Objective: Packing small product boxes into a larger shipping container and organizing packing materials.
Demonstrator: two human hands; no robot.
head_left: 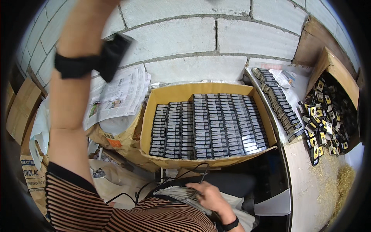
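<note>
My left arm [69,104] is raised across the left side, and its hand lies beyond the top edge. A black strap with a blurred dark box-like device [116,54] sits round that forearm. Low in the middle, near my lap, my right hand [211,198] is closed round a thin black cable [204,176]; the cable loops leftward over my clothes. In front of me stands a cardboard box [177,91] with stacked rows of small, flat dark packs [205,127]. The left rows sit lower than the others.
On the right, a tipped carton [326,63] spills loose black, yellow and white packs [319,120] onto a table [305,185]. A long row of dark pieces [276,98] lies beside it. Newspapers [119,92] cover a sack at left. A white block wall [177,38] stands behind.
</note>
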